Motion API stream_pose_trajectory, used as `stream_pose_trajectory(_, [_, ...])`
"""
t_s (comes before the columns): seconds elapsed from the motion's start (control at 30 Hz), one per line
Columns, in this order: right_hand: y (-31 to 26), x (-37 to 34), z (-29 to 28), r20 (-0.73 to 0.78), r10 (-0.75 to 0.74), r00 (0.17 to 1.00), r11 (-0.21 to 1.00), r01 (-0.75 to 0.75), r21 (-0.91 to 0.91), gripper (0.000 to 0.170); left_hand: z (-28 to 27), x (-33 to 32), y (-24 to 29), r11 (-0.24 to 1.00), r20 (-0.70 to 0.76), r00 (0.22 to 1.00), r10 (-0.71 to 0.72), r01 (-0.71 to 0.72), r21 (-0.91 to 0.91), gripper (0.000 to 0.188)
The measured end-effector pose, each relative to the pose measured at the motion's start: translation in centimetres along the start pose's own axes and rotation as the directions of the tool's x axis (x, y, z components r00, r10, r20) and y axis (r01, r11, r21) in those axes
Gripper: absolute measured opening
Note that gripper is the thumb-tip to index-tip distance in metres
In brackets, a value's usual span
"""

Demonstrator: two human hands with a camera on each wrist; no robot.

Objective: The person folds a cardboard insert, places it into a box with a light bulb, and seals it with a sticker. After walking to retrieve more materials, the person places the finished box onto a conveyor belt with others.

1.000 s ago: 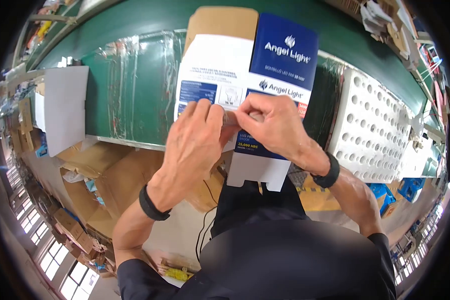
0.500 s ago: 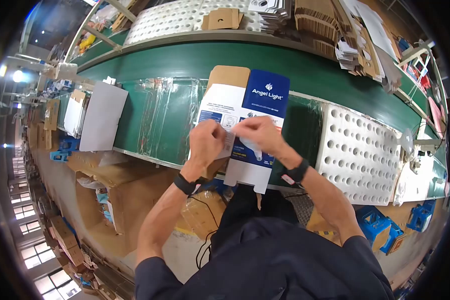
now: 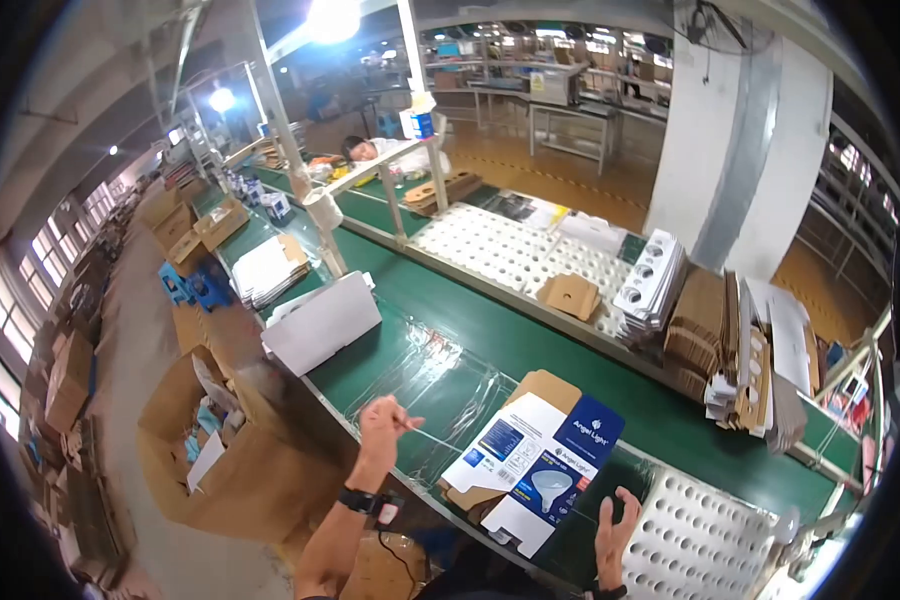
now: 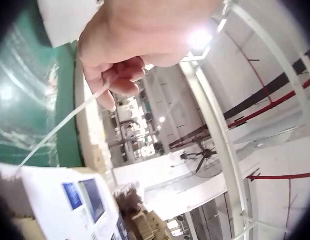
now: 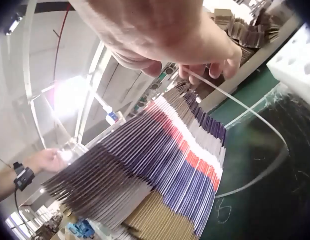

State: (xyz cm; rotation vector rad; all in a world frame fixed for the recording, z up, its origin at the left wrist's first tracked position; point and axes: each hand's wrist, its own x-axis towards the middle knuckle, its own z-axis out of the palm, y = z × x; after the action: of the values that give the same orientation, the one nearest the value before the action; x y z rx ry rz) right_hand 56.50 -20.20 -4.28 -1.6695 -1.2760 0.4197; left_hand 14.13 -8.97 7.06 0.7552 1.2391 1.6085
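Note:
A stack of flat printed light-bulb cartons lies on the green work surface, its layered edges showing in the right wrist view. My left hand is raised left of the stack and pinches a thin white string with curled fingers. That string runs taut down to the cartons. Right of the stack, my right hand has its thumb and fingers apart. Another length of white string loops from beside its fingertips to the stack's lower side.
White foam trays with holes lie to the right. A folded white board stands at the left, above an open cardboard box on the floor. Piled cardboard inserts line the back shelf. A person is across the line.
My hands have parted from close together over the cartons: the left went leftward with the string, the right to the stack's right side. The head view has swung up and left.

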Motion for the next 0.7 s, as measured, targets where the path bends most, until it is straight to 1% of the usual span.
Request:
stream_pose_trajectory(0.03, [-2.5,-0.4,-0.3,0.038,-0.097,0.995,0.995,0.097,-0.003,0.041,-0.1,-0.4,2.4,0.988,-0.035,0.988,0.151,-0.149,0.049,0.033])
stream_pose_trajectory(0.07, [-5.5,-0.5,-0.5,0.085,-0.182,0.980,0.983,0.183,-0.005,0.048,-0.3,-1.1,5.2,0.944,-0.036,0.948,0.317,-0.311,0.106,0.033])
stream_pose_trajectory(0.1, [-8.4,-0.4,-0.5,0.182,-0.263,0.947,0.964,0.263,0.026,0.053,-0.7,-2.1,8.3,0.857,-0.033,0.869,0.494,-0.480,0.188,0.033])
stream_pose_trajectory(0.13, [-9.4,-0.6,0.6,0.234,-0.371,0.899,0.929,0.364,0.071,0.056,-2.6,-2.9,10.5,0.809,-0.053,0.824,0.564,-0.539,0.236,0.030])
stream_pose_trajectory(0.17, [-9.3,-0.5,2.0,0.335,-0.440,0.833,0.890,0.455,0.036,0.059,-3.4,-4.5,12.7,0.776,-0.131,0.780,0.611,-0.559,0.293,0.027])
stream_pose_trajectory(0.2, [-9.4,-0.7,3.1,0.432,-0.496,0.753,0.838,0.546,0.011,0.062,-3.7,-7.6,15.8,0.779,-0.168,0.766,0.621,-0.579,0.240,0.028])
stream_pose_trajectory(0.23, [-10.4,-0.8,3.5,0.431,-0.508,0.746,0.834,0.551,0.029,0.062,-4.3,-10.6,17.8,0.764,-0.243,0.726,0.643,-0.588,0.266,0.028])
stream_pose_trajectory(0.27, [-12.1,-0.7,4.2,0.479,-0.504,0.719,0.856,0.490,0.167,0.062,-5.5,-13.6,19.7,0.739,-0.158,0.722,0.673,-0.660,0.134,0.026])
stream_pose_trajectory(0.3, [-14.2,-0.9,4.7,0.527,-0.500,0.688,0.866,0.406,0.292,0.063,-4.8,-17.1,21.1,0.751,-0.231,0.716,0.659,-0.644,0.146,0.023])
stream_pose_trajectory(0.33, [-18.3,-1.9,4.4,0.454,-0.639,0.620,0.764,0.443,0.469,0.068,-3.0,-20.2,22.0,0.760,-0.257,0.721,0.643,-0.641,0.103,0.027])
stream_pose_trajectory(0.37, [-20.6,-3.4,5.4,0.490,-0.713,0.502,0.699,0.444,0.561,0.080,-1.5,-23.3,22.8,0.771,-0.288,0.728,0.621,-0.635,0.058,0.031])
stream_pose_trajectory(0.4, [-24.3,-5.1,5.5,0.505,-0.756,0.417,0.655,0.477,0.586,0.090,-0.9,-26.0,23.4,0.783,-0.167,0.770,0.616,-0.621,0.025,0.030])
stream_pose_trajectory(0.43, [-26.7,-7.5,7.1,0.440,-0.822,0.361,0.568,0.469,0.676,0.094,-0.8,-28.2,24.0,0.788,-0.046,0.787,0.615,-0.616,-0.009,0.029])
stream_pose_trajectory(0.47, [-28.9,-9.9,8.0,0.459,-0.827,0.325,0.562,0.517,0.645,0.089,-0.9,-30.4,24.8,0.780,-0.058,0.778,0.625,-0.626,-0.007,0.029])
stream_pose_trajectory(0.5, [-30.2,-11.5,9.1,0.438,-0.858,0.268,0.511,0.537,0.671,0.077,-1.3,-32.4,25.6,0.668,-0.397,0.620,0.677,-0.744,-0.021,0.026])
stream_pose_trajectory(0.53, [-30.0,-13.3,10.5,0.445,-0.870,0.212,0.480,0.568,0.669,0.057,-1.9,-34.2,26.0,0.545,-0.688,0.380,0.619,-0.838,0.027,0.024])
stream_pose_trajectory(0.57, [-27.8,-15.6,12.5,0.505,-0.853,0.135,0.501,0.484,0.718,0.047,-4.1,-35.7,26.8,0.423,-0.499,0.311,0.809,-0.898,0.125,0.022])
stream_pose_trajectory(0.6, [-25.8,-18.1,13.8,0.551,-0.833,0.044,0.521,0.395,0.756,0.037,-7.5,-37.6,28.2,0.275,-0.273,0.217,0.937,-0.941,0.196,0.020])
stream_pose_trajectory(0.63, [-25.0,-20.0,13.6,0.545,-0.839,0.002,0.504,0.384,0.774,0.037,-10.5,-40.7,29.8,0.369,-0.101,0.360,0.927,-0.924,0.100,0.016])
stream_pose_trajectory(0.67, [-23.9,-21.6,13.1,0.601,-0.796,-0.078,0.562,0.276,0.780,0.029,-12.0,-42.3,29.2,0.361,-0.139,0.342,0.929,-0.921,0.148,0.016])
stream_pose_trajectory(0.7, [-22.5,-23.6,12.3,0.648,-0.740,-0.181,0.629,0.158,0.762,0.022,-13.8,-43.7,28.1,0.165,-0.009,0.234,0.972,-0.657,0.736,0.019])
